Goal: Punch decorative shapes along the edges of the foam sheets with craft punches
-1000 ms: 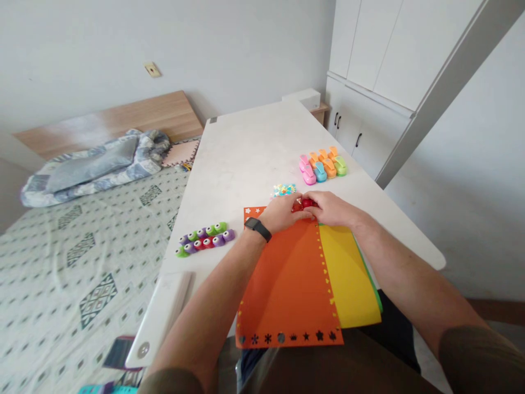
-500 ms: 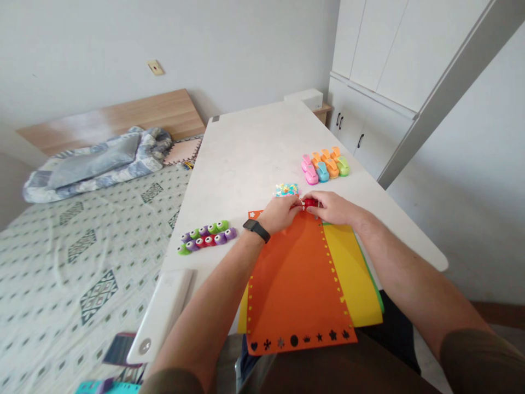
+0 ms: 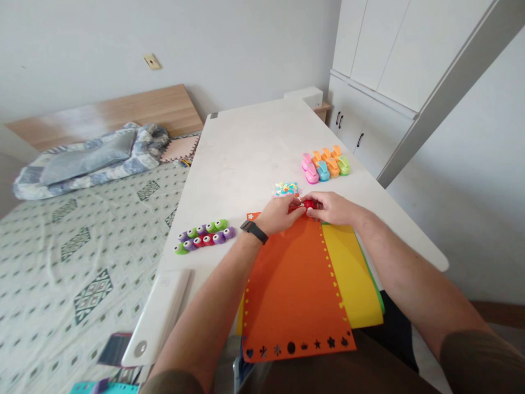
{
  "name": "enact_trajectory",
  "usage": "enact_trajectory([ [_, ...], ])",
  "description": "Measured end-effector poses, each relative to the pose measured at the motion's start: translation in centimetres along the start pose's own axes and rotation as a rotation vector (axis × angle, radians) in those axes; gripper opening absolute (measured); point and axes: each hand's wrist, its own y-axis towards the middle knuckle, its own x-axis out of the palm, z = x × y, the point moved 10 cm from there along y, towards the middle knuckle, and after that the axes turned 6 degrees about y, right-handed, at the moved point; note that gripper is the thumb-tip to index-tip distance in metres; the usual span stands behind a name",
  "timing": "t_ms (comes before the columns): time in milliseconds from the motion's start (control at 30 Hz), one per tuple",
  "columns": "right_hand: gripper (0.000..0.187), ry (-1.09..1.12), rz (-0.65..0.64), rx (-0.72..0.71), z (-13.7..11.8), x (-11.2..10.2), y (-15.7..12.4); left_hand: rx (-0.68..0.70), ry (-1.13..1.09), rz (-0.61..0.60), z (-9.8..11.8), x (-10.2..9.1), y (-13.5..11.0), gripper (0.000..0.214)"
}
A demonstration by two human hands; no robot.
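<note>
An orange sheet (image 3: 295, 284) with punched shapes along its edges lies on the white table (image 3: 250, 148), over a yellow sheet (image 3: 353, 273). At the orange sheet's far edge, both hands pinch a small red punch (image 3: 308, 204). My left hand (image 3: 279, 214), with a black watch on the wrist, grips it from the left. My right hand (image 3: 334, 208) grips it from the right. Fingers of both hands are curled round the punch.
A row of small purple, red and green punches (image 3: 204, 239) lies left of the sheets. Larger pink, blue, orange and green punches (image 3: 325, 164) sit at the far right. A small flowered packet (image 3: 286, 189) lies beyond the hands. A white flat case (image 3: 158, 317) rests at the table's near-left edge. A bed (image 3: 82, 230) is to the left.
The orange sheet has shifted and turned slightly on the table. Both hands stay pinched on the red punch at its far edge.
</note>
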Motion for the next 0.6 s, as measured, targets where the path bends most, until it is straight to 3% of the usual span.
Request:
enact_trajectory([
  [267, 0.041, 0.201, -0.03, 0.049, 0.5, 0.4, 0.2, 0.023, -0.135, -0.018, 1.0, -0.3, -0.2, 0.038],
  [467, 0.034, 0.093, 0.015, 0.008, -0.2, 0.0, 0.1, 0.004, -0.073, -0.056, 1.6, -0.2, 0.1, 0.054],
  [600, 0.026, 0.048, 0.061, -0.008, -0.9, -0.4, 0.0, -0.015, -0.013, -0.062, 1.6, 0.2, 0.5, 0.051],
])
